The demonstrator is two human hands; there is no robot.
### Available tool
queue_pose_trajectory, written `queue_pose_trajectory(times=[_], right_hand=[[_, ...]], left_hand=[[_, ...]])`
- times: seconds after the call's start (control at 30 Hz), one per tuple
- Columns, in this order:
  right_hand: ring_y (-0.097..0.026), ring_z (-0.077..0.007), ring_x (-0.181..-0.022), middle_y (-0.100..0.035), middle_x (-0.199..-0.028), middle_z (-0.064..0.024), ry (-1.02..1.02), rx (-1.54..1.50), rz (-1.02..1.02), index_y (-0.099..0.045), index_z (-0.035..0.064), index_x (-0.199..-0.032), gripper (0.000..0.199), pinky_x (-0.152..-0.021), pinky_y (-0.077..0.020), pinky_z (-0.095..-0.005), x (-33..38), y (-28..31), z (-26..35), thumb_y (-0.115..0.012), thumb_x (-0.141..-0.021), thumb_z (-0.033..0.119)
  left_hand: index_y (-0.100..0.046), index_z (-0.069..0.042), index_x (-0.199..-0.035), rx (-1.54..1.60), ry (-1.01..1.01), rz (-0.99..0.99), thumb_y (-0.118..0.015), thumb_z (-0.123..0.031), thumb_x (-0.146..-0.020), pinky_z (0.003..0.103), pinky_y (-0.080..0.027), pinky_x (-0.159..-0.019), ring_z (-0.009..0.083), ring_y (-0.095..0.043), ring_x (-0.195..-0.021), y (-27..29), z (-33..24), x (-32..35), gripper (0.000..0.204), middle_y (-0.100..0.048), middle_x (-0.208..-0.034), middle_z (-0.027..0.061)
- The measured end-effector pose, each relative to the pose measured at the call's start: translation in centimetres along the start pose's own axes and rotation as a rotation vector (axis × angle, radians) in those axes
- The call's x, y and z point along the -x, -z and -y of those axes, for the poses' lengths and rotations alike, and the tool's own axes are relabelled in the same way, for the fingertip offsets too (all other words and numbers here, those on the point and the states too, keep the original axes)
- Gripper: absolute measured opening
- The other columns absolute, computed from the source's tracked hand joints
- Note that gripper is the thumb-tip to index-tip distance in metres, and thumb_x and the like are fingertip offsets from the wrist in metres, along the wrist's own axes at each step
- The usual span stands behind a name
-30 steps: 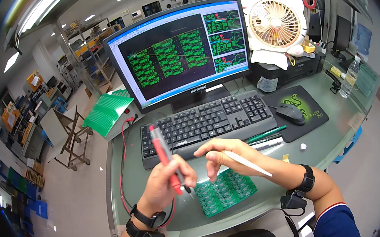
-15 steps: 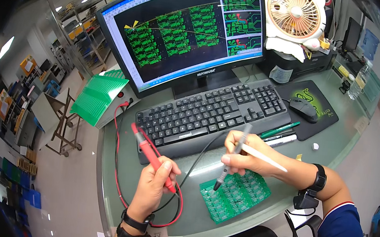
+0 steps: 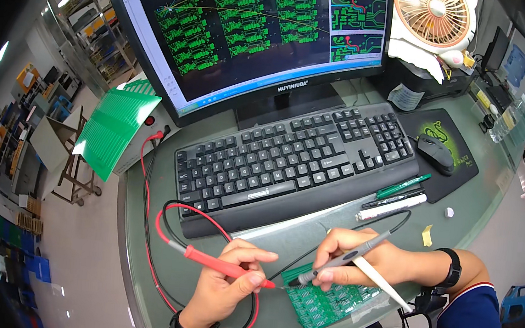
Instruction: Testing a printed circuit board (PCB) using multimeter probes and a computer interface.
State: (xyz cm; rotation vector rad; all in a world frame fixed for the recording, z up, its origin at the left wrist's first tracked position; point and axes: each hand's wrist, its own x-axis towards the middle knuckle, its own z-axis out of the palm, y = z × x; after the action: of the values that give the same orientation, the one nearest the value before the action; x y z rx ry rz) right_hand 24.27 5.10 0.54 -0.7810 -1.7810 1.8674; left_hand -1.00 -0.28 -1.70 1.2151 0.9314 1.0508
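Observation:
A red test probe (image 3: 208,259) lies nearly level in my left hand (image 3: 225,290), its tip pointing right at the upper left corner of a green circuit board panel (image 3: 318,311). My right hand (image 3: 364,256) grips a grey test probe (image 3: 355,253) like a pen, slanting down left. Its dark tip is at that same corner, close to the red tip; whether either tip touches the board is too small to tell. A slim white stick-like tool (image 3: 383,286) is also held in my right hand, pointing down right. My right hand covers part of the board.
Behind the hands are a black keyboard (image 3: 294,161) and a monitor (image 3: 244,29) with a board layout. Pens (image 3: 402,187) and a mouse (image 3: 435,155) lie right of it. Red and black leads (image 3: 147,200) loop at the left from a box beneath green panels (image 3: 117,128).
The red probe has swung from steep to nearly level, its tip moving right to the board's corner. The grey probe has tilted flatter beside it. The whole view has shifted slightly.

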Motion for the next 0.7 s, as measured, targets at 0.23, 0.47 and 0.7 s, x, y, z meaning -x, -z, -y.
queue_pose_trajectory(times=[0.23,0.47,0.7], right_hand=[[-0.059,-0.0067,-0.07,-0.062,-0.078,-0.0029,0.066,-0.084,-0.11,-0.053,0.0032,-0.093,0.016,-0.059,-0.0465,-0.0224,0.0,-0.2,-1.1,-0.063,-0.09,0.016],[-0.055,-0.0073,-0.061,-0.06,-0.073,-0.0016,0.09,0.126,-0.066,-0.053,0.0048,-0.092,0.022,-0.054,-0.0429,-0.0248,0.1,0.0,-1.5,-0.066,-0.088,0.022],[-0.057,-0.0089,-0.061,-0.06,-0.072,-0.0027,0.146,0.249,-0.037,-0.053,0.0048,-0.093,0.023,-0.054,-0.0436,-0.0252,0.1,0.0,-1.4,-0.066,-0.088,0.023]], left_hand=[[-0.062,0.001,-0.109,0.029,-0.001,0.029,-0.062,-0.013,-0.089,0.024,-0.046,-0.068,0.0084,-0.052,-0.076,0.1,0.3,0.0,0.025,-0.046,-0.099,0.0046],[-0.058,0.002,-0.11,-0.008,0.006,0.086,-0.056,-0.001,-0.089,0.026,-0.051,-0.076,0.008,-0.05,-0.082,0.1,0.4,-0.3,0.021,-0.043,-0.102,0.0048],[-0.058,0.003,-0.11,0.056,0.013,0.06,-0.054,0.001,-0.089,0.032,-0.055,-0.085,0.0071,-0.049,-0.081,-0.5,0.7,-0.2,0.021,-0.043,-0.102,0.0053]])
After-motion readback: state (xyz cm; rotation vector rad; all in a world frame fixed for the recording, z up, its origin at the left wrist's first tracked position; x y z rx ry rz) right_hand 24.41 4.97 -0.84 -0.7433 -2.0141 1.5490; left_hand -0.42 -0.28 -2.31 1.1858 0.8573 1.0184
